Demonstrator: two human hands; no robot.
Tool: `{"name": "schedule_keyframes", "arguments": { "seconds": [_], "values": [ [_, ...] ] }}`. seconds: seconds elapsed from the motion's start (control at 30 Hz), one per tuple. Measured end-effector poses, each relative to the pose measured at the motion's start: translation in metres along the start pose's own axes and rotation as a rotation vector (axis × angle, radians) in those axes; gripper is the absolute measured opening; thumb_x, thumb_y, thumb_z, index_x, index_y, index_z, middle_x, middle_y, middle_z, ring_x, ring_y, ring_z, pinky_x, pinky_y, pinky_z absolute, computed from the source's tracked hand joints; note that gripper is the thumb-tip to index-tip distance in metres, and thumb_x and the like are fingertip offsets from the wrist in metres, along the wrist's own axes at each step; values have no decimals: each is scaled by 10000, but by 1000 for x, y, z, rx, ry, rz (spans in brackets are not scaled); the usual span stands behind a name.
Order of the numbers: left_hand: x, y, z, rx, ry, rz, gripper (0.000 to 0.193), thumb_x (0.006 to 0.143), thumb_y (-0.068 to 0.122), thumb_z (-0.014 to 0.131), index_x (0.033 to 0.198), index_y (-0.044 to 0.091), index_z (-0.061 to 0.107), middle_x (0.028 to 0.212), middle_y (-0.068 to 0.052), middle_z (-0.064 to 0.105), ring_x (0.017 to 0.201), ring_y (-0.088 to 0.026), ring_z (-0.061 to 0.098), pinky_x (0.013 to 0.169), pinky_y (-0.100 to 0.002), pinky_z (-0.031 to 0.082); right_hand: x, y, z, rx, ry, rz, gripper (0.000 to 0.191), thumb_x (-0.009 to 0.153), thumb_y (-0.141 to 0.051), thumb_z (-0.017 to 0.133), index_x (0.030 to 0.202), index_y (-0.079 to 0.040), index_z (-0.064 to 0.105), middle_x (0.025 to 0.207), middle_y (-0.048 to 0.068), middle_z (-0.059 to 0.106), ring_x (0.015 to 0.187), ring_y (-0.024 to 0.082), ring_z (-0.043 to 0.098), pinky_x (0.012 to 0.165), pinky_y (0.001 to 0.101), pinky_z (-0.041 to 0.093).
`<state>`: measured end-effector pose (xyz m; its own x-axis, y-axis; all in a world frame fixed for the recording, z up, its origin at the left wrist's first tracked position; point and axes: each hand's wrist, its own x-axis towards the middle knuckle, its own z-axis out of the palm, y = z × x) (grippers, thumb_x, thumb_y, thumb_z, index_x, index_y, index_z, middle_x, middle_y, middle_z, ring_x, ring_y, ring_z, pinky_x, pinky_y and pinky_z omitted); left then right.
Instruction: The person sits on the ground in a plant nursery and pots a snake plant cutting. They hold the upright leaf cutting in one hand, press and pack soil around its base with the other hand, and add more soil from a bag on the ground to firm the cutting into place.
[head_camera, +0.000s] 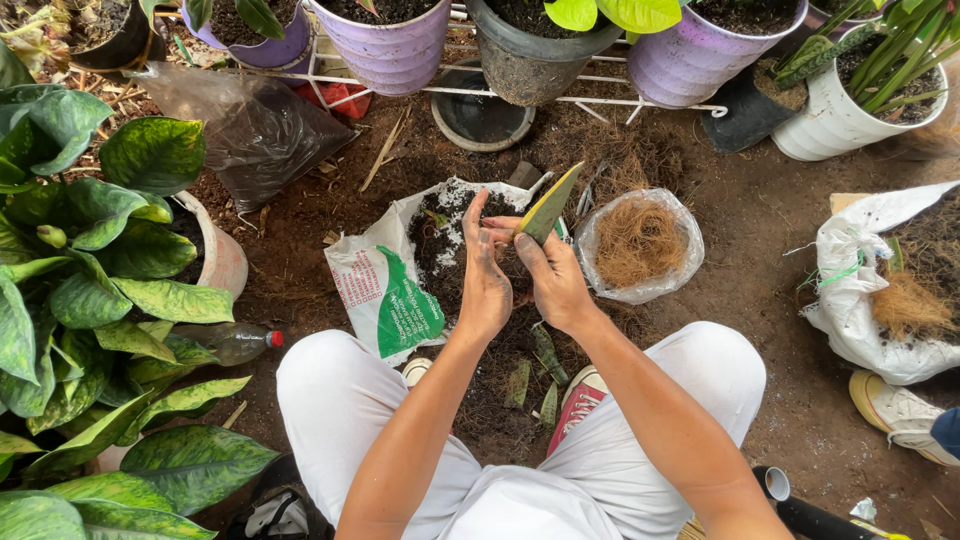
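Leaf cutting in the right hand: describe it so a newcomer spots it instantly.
Start at the open white soil bag on the ground ahead of the knees. Just above it, the right hand pinches a leaf cutting: the only one held upright, while similar pieces lie in the dirt.

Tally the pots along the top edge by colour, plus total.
Purple pots: 3 (left, middle, right)
Grey pot: 1
White pot: 1
Black pot: 1
Total: 6

A green, yellow-edged leaf cutting (548, 205), white trousers (340, 400), 3 lilac pots (388, 50), a white-and-green bag (385, 295).
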<state>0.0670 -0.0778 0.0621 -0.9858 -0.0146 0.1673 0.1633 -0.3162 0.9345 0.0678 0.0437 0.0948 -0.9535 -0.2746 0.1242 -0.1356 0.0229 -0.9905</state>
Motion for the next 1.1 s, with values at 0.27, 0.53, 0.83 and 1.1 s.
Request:
{"name": "schedule_keyframes", "arguments": {
  "seconds": [0.27, 0.53, 0.83, 1.1],
  "values": [
    [-3, 2, 1, -160, -165, -270, 916, 884, 810, 256, 1560, 207, 122, 1112, -266, 637, 589, -189, 646, 441, -285, 480, 8, 10, -20, 310, 196, 130, 442, 1088, -363, 488, 1134, 15, 712, 935, 200, 755, 624, 246, 652, 559, 374, 543],
    [-1, 0, 4, -124, -195, -322, 818, 993, 759, 272, 1456, 92, 377, 945, -105, 579, 611, -159, 614, 470, -264, 439, 13, -2, -25, 650, 384, 98, 213, 1023, -181, 602, 987, 28, 623, 785, 100, 636, 624, 185, 621, 473, 303, 440],
    [0, -6, 3, -152, -169, -321, 750, 1027, 698, 265, 1319, 40, 475, 829, -96, 640, 595, -140, 601, 466, -250, 396, 13, -15, -23, 679, 288, 151, 262, 915, -92, 560, 1105, 77, 623, 682, 48, 525, 544, 159, 542, 439, 305, 405],
    [0, -10, 1, -94, -182, -267, 814, 991, 743, 239, 1287, 28, 490, 847, -86, 653, 595, -132, 614, 459, -241, 422, 11, -10, -25, 669, 273, 189, 229, 996, -218, 558, 928, -5, 605, 668, 61, 540, 527, 161, 509, 446, 297, 395]
  ]
}}
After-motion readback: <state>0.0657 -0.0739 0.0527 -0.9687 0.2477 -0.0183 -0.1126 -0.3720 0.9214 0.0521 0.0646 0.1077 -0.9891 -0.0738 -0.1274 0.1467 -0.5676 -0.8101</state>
